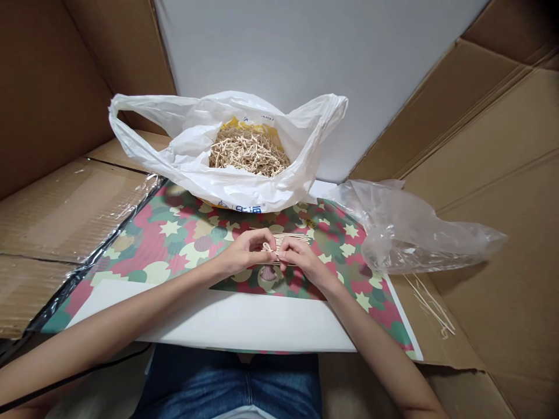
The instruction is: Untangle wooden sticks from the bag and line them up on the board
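Observation:
My left hand (253, 248) and my right hand (297, 256) meet fingertip to fingertip over the middle of the patterned sheet. Thumb and fingers of each are pinched together. Between them is a thin pale strand (267, 248) bent into a small loop at my left fingertips. Whether my right fingers grip the same strand is hard to see. Right behind and under the fingers lies a row of straight, thin pale sticks (297, 237), partly covered by both hands. I cannot tell whether the strand goes around the sticks.
A white plastic bag (196, 174) stands open at the back, holding many short, pale, twig-like pieces (248, 150). To the right lies a crumpled clear bag (419, 238), with several loose strands (430, 305) near it. Cardboard walls (502, 233) rise on both sides.

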A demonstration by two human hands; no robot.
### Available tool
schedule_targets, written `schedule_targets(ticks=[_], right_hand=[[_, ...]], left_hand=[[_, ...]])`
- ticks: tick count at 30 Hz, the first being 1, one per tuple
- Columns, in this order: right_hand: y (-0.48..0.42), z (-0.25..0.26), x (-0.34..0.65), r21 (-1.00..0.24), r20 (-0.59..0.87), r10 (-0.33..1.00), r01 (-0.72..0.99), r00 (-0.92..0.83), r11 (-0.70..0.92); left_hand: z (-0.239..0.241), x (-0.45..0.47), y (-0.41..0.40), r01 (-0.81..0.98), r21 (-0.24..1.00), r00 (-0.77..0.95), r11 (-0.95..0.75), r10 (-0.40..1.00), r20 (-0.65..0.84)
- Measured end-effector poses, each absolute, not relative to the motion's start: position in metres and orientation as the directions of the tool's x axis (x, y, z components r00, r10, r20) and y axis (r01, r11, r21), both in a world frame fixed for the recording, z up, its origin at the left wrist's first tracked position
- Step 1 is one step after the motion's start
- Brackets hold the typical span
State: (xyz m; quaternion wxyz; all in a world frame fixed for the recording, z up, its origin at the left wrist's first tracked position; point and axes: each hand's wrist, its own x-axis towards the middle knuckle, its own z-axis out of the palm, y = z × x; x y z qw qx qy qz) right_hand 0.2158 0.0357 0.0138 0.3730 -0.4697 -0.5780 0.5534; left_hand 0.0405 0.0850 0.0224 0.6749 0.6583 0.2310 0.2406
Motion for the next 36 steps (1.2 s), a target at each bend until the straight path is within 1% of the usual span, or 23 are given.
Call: schedule_targets(ticks=[2, 4, 7, 10, 13, 16, 19, 22, 26, 29, 33, 36], right_hand=[[0.036, 0.014, 0.216, -0.991, -0.086, 0.956, 0.121, -0.281, -0.054], [0.036, 0.013, 0.216, -0.993, -0.075, 0.958, 0.113, -0.278, -0.045], [0.036, 0.014, 0.216, -0.995, -0.071, 0.954, 0.088, -0.292, -0.047], [0.035, 0.015, 0.216, -0.991, -0.107, 0.953, 0.105, -0.284, -0.080], [0.034, 0.016, 0.217, -0.986, -0.133, 0.952, 0.130, -0.276, -0.101], [0.034, 0.017, 0.217, -0.990, -0.113, 0.938, 0.112, -0.328, -0.080], [0.035, 0.017, 0.219, -0.990, -0.108, 0.916, 0.123, -0.387, -0.064], [0.036, 0.018, 0.222, -0.985, -0.126, 0.882, 0.160, -0.454, -0.058], [0.036, 0.022, 0.225, -0.964, -0.148, 0.838, 0.266, -0.525, -0.004], [0.034, 0.022, 0.224, -0.947, -0.147, 0.833, 0.318, -0.533, 0.037], [0.032, 0.019, 0.221, -0.963, -0.139, 0.842, 0.271, -0.521, 0.008], [0.030, 0.019, 0.219, -0.972, -0.116, 0.847, 0.234, -0.518, 0.011]], left_hand=[[0.022, 0.041, 0.085, -0.016, 1.000, 0.776, 0.022, 0.631, -0.001], [0.021, 0.041, 0.085, -0.011, 1.000, 0.768, -0.014, 0.640, 0.017], [0.020, 0.038, 0.086, -0.001, 0.990, 0.767, -0.138, 0.635, 0.089], [0.023, 0.033, 0.090, 0.038, 0.964, 0.764, -0.265, 0.629, 0.143], [0.028, 0.028, 0.095, 0.123, 0.926, 0.764, -0.357, 0.630, 0.142], [0.031, 0.027, 0.095, 0.171, 0.897, 0.801, -0.407, 0.588, 0.115], [0.031, 0.029, 0.094, 0.163, 0.914, 0.819, -0.372, 0.568, 0.085], [0.029, 0.031, 0.092, 0.142, 0.934, 0.802, -0.328, 0.591, 0.085], [0.028, 0.030, 0.090, 0.074, 0.958, 0.824, -0.276, 0.558, 0.097], [0.030, 0.030, 0.089, 0.063, 0.956, 0.842, -0.286, 0.529, 0.103], [0.032, 0.030, 0.089, 0.082, 0.959, 0.859, -0.269, 0.507, 0.069], [0.032, 0.030, 0.088, 0.065, 0.978, 0.854, -0.200, 0.518, 0.049]])
